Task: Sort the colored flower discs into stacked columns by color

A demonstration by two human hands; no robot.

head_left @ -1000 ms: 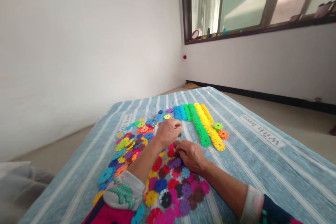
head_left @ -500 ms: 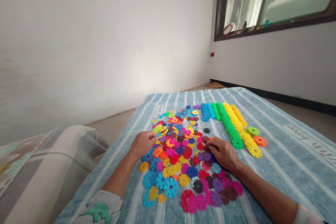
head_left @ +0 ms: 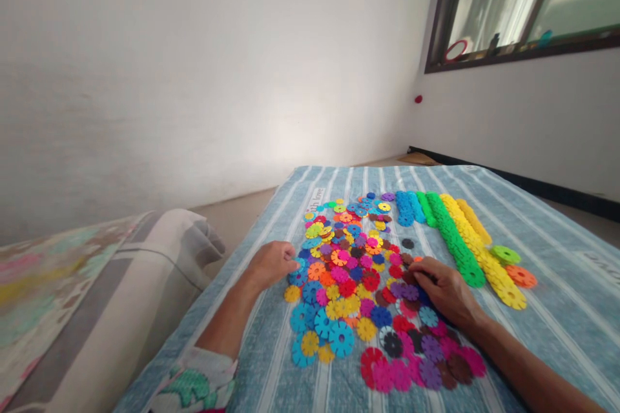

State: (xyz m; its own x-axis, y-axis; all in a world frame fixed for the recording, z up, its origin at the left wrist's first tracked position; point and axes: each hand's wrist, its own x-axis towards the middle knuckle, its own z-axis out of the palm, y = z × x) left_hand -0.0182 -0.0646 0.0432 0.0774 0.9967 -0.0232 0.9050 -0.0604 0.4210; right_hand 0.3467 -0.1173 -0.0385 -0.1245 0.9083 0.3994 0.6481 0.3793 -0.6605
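A heap of flat, slotted plastic flower discs (head_left: 345, 288) in many colours covers the middle of the cloth. At the heap's left edge is my left hand (head_left: 274, 264), fingers curled in and thumb pressed close, beside some blue discs (head_left: 298, 272). What it may hold is hidden. My right hand (head_left: 446, 288) rests low over the heap's right side. Its thumb and fingers are closed together by some brown discs (head_left: 409, 275); I cannot make out whether one is between them.
Right of the heap lie long rows of overlapped discs: green (head_left: 456, 239), yellow (head_left: 484, 251) and blue (head_left: 403, 208). A lime disc (head_left: 505, 254) and an orange disc (head_left: 522, 276) lie by them. Striped cloth (head_left: 562, 310) covers the surface; folded bedding (head_left: 145, 284) is at left.
My view has turned left, so everything sits further right. My left hand has drawn slightly left, away from the yellow-green discs. My right hand stays at about the same spot over the heap.
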